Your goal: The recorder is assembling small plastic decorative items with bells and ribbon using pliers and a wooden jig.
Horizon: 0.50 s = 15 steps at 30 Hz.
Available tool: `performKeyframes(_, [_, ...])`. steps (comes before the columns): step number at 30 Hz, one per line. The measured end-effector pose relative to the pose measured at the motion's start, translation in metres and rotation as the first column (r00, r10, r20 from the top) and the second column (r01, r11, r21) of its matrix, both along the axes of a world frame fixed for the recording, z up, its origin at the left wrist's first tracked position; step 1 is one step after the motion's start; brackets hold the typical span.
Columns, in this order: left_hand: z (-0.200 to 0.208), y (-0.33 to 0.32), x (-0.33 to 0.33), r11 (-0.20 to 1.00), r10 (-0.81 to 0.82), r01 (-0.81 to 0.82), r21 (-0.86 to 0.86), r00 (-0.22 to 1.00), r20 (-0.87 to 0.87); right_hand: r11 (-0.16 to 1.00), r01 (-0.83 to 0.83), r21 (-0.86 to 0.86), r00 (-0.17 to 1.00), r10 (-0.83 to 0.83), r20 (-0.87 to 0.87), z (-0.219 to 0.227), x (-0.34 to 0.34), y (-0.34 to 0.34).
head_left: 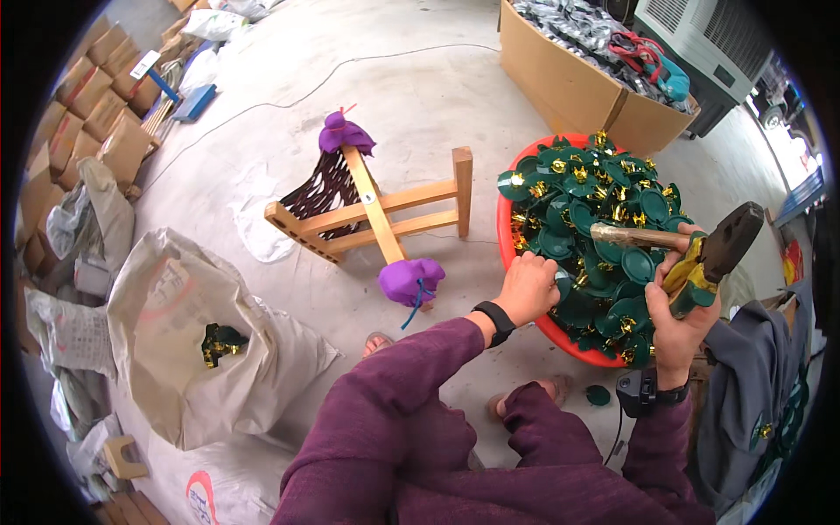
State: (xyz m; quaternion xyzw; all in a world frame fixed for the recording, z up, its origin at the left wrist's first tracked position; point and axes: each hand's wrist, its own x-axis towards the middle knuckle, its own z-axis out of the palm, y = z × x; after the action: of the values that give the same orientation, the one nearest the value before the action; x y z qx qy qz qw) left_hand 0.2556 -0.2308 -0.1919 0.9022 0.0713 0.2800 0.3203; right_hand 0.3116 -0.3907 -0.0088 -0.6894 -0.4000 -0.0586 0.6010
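Several boxes (pixel 127 150) and a wooden frame (pixel 374 214) rest on concrete (pixel 437 92). One sack (pixel 147 354) holds green pieces (pixel 223 344); a red tub (pixel 505 226) brims with green discs (pixel 553 243). Left hand (pixel 527 287), fingers curled, touches discs, grip unclear; right hand (pixel 681 331) grips pliers (pixel 735 236) and a stick (pixel 628 234).

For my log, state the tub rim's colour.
The tub rim is orange-red, best in the head view.
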Motion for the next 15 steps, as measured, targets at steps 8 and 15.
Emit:
performKeyframes(8, [0.097,0.106,-0.137,0.915,0.282,-0.326,0.238,0.938,0.201,0.97,-0.205,-0.132,0.974,0.215,0.068,0.022,-0.025,0.035])
performKeyframes(15, [0.058,0.12,-0.171,0.947,0.321,-0.32,-0.023,0.942,0.103,0.866,-0.447,-0.223,0.806,0.498,0.32,0.018,-0.075,0.129])
